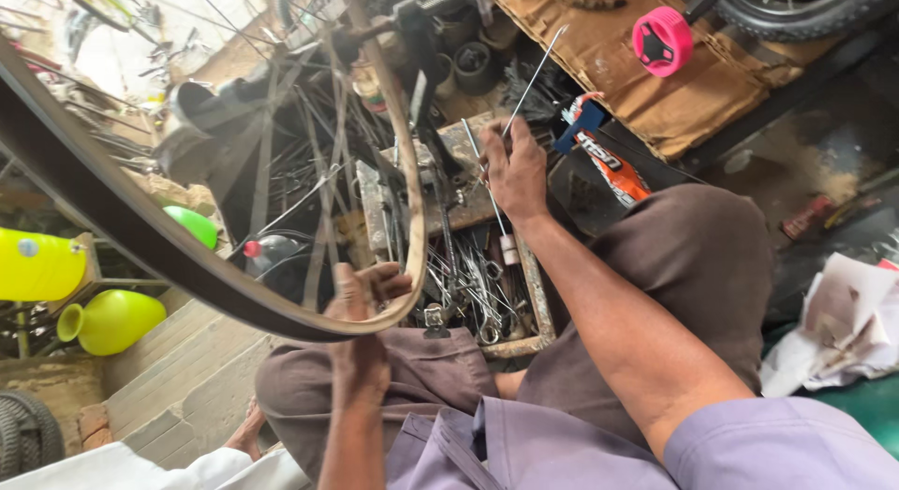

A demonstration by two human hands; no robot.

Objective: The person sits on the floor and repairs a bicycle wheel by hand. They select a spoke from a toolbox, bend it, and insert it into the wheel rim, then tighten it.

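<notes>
A bicycle wheel rim [140,237] with thin spokes fills the left half of the head view, tilted up in front of me. My left hand [361,307] grips the rim at its lower edge, above my knee. My right hand [513,167] is raised over a metal tool tray [534,293] and pinches loose steel spokes [534,78] that point up and to the right. A further spoke hangs down from that hand toward the tray. I sit with my legs in brown trousers on either side of the tray.
Wrenches and several small tools lie in the tray. An orange and blue spray can [604,153] lies beside it. A pink round part [662,41] and a tyre [805,8] rest on cardboard behind. Yellow-green jugs [108,320] stand at left, crumpled paper [843,326] at right.
</notes>
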